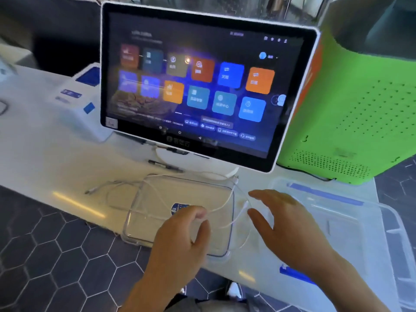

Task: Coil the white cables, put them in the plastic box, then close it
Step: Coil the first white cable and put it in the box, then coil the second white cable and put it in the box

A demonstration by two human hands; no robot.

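Head view shows a long white surface (45,158) that runs across the picture, with dark hexagon floor tiles (45,255) below it. On the right stands a big green machine (351,113) with many small holes in its side. In the middle a touch screen (198,86) on a white stand shows coloured app tiles. To the left of it lies a white device (74,102) with blue labels, blurred.

At the right edge of the surface there is a clear plastic box (351,224) with a blue clip on its far rim and another blue clip on its near rim, partly hidden by the right forearm. Just left of it, in front of the screen, lies a clear flat piece (180,199) with a blue sticker; it looks like the lid of the box, but I cannot tell this for sure.

The white cables (119,185) lie loose on the surface and over this clear piece, not inside the box. One end points to the left, and thin loops go to the right, between the two hands.

The right hand (290,226) is over the gap between lid and box, fingers spread apart and slightly bent, with a cable strand near the fingertips. The left hand (182,239) is over the near part of the clear piece; its thumb and first fingers are pinching a cable strand.

A dark pen (164,165) lies near the foot of the screen.
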